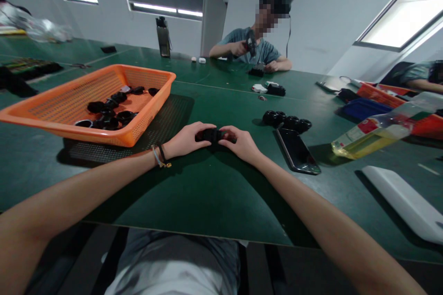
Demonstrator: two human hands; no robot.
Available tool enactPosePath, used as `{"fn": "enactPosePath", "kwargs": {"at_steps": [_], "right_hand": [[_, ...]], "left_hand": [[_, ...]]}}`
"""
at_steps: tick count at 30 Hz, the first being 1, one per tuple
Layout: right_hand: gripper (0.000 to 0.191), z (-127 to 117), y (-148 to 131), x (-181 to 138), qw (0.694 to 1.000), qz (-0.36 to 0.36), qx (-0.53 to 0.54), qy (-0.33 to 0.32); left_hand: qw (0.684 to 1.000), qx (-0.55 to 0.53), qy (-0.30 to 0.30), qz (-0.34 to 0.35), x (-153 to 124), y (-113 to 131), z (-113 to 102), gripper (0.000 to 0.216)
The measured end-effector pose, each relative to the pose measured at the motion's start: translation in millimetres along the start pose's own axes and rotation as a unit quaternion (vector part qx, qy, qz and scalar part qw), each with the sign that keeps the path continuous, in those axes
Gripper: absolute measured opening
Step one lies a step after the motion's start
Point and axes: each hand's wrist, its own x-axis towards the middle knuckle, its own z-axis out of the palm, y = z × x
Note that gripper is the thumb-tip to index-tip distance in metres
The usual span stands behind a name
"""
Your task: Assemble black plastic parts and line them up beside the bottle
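Observation:
Both my hands meet at the middle of the green table point(207, 193), closed round a small black plastic part point(212, 135). My left hand point(187, 140), with bracelets at the wrist, grips its left end. My right hand point(240, 144) grips its right end. The part rests on or just above the tabletop. An orange mesh basket point(152, 115) to the left holds several similar black parts point(107, 117). A cluster of black round parts point(287, 120) lies to the right of my hands.
A dark phone point(297, 151) lies right of my hands, a bottle of yellow liquid point(374, 136) and a white flat object point(404, 203) farther right. Across the table a person point(256, 48) handles a black tool. Red and blue trays point(367, 107) stand at the far right.

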Motion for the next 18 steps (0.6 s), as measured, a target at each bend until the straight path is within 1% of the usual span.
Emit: {"fn": "enactPosePath", "kwargs": {"at_steps": [18], "right_hand": [[0.024, -1.2, -3.5, -0.2, 1.000, 0.000, -0.024, 0.002]], "left_hand": [[1.000, -0.001, -0.004, 0.002, -0.4, 0.6, -0.4, 0.044]]}}
